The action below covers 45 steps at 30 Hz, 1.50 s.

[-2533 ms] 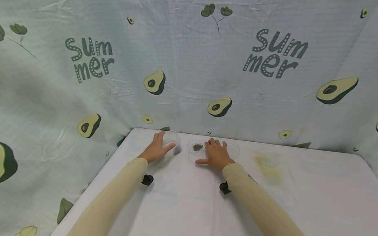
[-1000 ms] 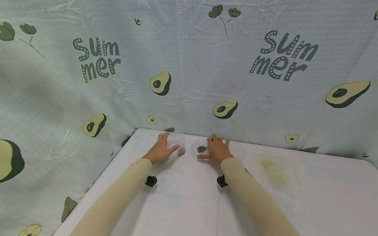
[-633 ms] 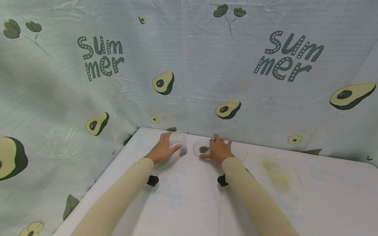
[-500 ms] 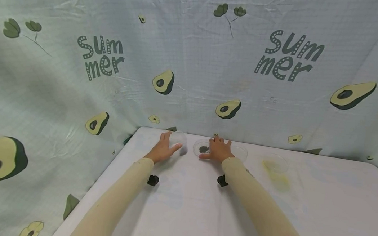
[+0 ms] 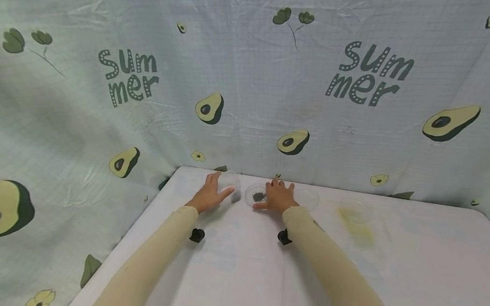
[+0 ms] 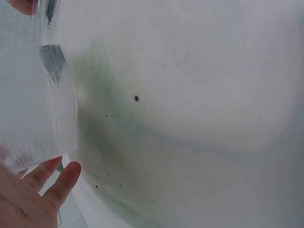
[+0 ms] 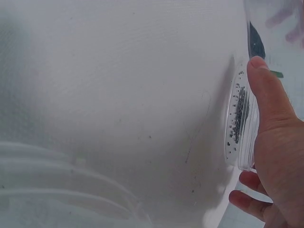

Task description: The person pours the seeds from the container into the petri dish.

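My left hand [image 5: 206,195] holds a clear round plastic dish [image 5: 228,181] at the table's back left, thumb and fingers spread around its rim. In the left wrist view, this dish [image 6: 28,109] has a dark grey patch near the thumb end. Beside it, my right hand [image 5: 280,196] grips a shallow clear petri dish [image 5: 249,191], thumb on the near side, fingers at the far side. Dark granules [image 5: 259,197] lie in that dish's middle, and in the right wrist view they show through the wall of the petri dish [image 7: 244,156].
Just right of my right hand stands another clear dish [image 5: 311,200]. Farther right a clear round dish [image 5: 361,210] overlaps a yellow patch [image 5: 362,234] on the white table [image 5: 237,283]. A patterned cloth wall [image 5: 241,78] rises behind the back edge. Dark specks [image 6: 136,98] dot the tabletop.
My right hand has shifted slightly left and nearer, with the granule dish moving along. The left hand keeps its place on its dish. The head view has swung a little.
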Tool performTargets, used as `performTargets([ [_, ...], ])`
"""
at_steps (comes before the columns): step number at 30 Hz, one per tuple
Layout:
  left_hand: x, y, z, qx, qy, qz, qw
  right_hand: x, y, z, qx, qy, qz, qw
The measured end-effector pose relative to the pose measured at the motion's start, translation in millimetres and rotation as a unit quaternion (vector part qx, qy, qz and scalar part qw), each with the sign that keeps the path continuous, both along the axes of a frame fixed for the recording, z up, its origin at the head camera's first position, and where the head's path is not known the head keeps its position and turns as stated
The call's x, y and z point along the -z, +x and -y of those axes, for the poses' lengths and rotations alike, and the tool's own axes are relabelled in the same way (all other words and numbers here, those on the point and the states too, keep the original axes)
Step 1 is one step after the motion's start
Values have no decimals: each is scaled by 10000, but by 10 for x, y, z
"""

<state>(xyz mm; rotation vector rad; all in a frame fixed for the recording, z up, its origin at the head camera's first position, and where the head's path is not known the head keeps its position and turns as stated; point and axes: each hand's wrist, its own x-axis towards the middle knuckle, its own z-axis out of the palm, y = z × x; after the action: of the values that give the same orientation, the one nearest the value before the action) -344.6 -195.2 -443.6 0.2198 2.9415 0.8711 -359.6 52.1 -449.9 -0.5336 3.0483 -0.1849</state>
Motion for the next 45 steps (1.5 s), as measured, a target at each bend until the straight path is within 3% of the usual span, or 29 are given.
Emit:
performTargets([
  [16,-32,-12,-90,44,-85,87,9999,-61,21,-233,131,-327,41,9994],
  [25,-67,6,-43,47,-102,75,9999,-135,43,-457,170,-464,-229,9985],
  [34,-16,-43,-30,82,-197,150,9997,-121,81,-744,492,-484,-208,9974],
  [45,-43,5,-24,53,-238,234,9994,-59,115,-1073,814,-457,-284,9952],
])
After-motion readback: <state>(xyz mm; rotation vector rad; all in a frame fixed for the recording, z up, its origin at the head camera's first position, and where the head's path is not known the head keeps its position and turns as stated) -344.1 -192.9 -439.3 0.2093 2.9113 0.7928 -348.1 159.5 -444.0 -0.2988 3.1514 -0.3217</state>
